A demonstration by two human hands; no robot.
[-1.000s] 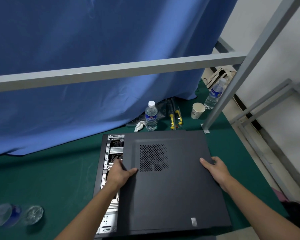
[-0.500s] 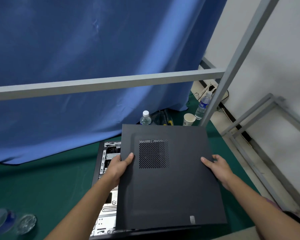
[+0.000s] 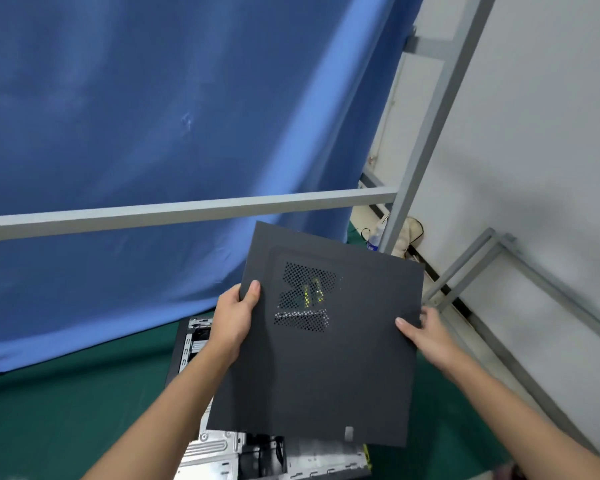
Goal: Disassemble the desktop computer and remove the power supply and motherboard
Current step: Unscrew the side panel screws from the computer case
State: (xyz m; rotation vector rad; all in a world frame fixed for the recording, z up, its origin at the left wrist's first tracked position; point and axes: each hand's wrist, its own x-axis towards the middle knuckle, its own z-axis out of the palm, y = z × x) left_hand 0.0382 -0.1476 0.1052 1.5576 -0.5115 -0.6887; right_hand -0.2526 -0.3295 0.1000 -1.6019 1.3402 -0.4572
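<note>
A blue curtain (image 3: 153,133) fills the upper left and centre of the frame, with a pale wall (image 3: 534,168) on the right. A grey metal frame (image 3: 187,211) runs a horizontal bar across the middle and a slanted post up the right. A green tabletop (image 3: 66,393) takes the lower left.

In the centre and lower centre, a dark grey side panel (image 3: 319,368) of the computer case is held in the air, lifted clear of the open computer case (image 3: 219,445) that lies on the tabletop under it. The panel is tilted, its long axis running from the bottom of the frame up towards the curtain and leaning slightly left, its outer face towards the camera. A perforated vent patch (image 3: 307,296) sits in its upper part, and a small label near its lower right corner.

The left hand (image 3: 232,323) holds the panel's left edge, thumb on the face, fingers behind. The right hand (image 3: 430,336) holds the right edge the same way, thumb lying on the face. Both grips pinch the panel.

A water bottle (image 3: 374,239) stands by the post at right centre, partly hidden.
</note>
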